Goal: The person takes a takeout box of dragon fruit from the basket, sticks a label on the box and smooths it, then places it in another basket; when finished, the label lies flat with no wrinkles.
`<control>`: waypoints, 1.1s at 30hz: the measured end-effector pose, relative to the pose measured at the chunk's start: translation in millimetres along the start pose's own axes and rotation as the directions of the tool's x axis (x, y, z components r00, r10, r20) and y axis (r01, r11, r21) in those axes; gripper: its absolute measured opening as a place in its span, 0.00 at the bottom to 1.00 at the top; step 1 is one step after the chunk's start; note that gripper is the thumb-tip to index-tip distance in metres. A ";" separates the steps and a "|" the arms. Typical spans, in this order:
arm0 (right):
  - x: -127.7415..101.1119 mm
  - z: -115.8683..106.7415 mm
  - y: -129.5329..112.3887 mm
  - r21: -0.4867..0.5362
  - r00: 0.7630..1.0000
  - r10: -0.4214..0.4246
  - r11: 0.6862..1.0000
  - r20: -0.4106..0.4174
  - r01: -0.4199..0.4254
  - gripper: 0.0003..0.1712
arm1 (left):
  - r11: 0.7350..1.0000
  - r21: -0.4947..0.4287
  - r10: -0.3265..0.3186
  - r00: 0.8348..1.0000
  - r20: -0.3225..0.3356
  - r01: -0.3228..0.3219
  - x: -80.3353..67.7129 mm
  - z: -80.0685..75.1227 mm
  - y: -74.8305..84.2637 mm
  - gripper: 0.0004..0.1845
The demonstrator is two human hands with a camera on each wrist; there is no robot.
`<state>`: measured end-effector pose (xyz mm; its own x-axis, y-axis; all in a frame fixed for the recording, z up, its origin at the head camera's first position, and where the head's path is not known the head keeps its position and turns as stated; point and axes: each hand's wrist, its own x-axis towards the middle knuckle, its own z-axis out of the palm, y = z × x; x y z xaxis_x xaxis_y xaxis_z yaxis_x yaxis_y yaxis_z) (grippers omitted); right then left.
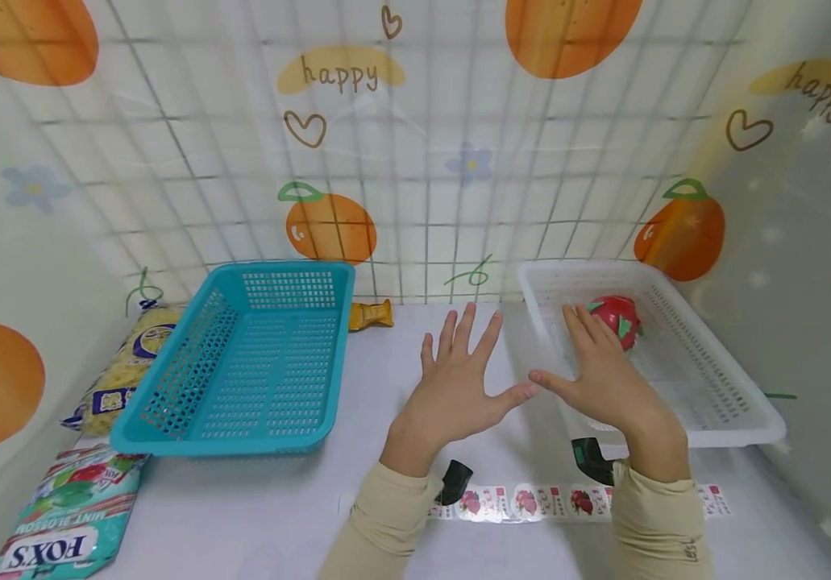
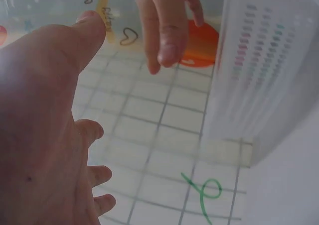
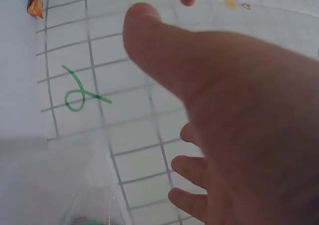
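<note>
Both hands spread flat, holding nothing: left hand [image 1: 459,387] above the table [image 1: 255,515], right hand [image 1: 604,379] over the white basket [image 1: 741,411] beside the red toy fruit [image 1: 618,318]. A careless sweep could likely tip that basket.

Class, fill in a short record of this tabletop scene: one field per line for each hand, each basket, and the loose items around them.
left hand: open, fingers spread, above the table, holding nothing
right hand: open, over the white basket's near-left corner
white basket: holds a red toy fruit
blue basket: nothing visible inside
left edge: candy bag, yellow packet
front: sticker strip
</note>
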<state>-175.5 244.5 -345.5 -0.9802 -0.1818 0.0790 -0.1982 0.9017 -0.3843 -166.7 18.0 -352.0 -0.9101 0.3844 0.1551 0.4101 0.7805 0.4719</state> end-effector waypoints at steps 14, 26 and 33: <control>-7.4 -8.8 20.2 0.034 1.000 0.023 0.999 -0.017 -0.022 0.66 | 0.997 -0.039 0.065 0.997 0.036 -0.064 9.7 16.5 29.1 0.53; -14.3 -15.3 38.8 0.035 0.999 0.053 0.998 0.000 -0.053 0.69 | 0.991 -0.056 0.124 0.990 0.070 -0.120 17.2 32.7 42.7 0.53; -15.5 -18.8 48.0 0.009 0.999 0.050 0.999 -0.005 -0.050 0.69 | 0.989 -0.066 0.136 0.989 0.054 -0.132 20.9 38.6 48.2 0.54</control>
<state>-169.8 297.9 -347.8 -0.9888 -0.1345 0.0643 -0.1490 0.9059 -0.3964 -163.6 82.7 -359.5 -0.8412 0.5131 0.1704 0.5220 0.6888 0.5031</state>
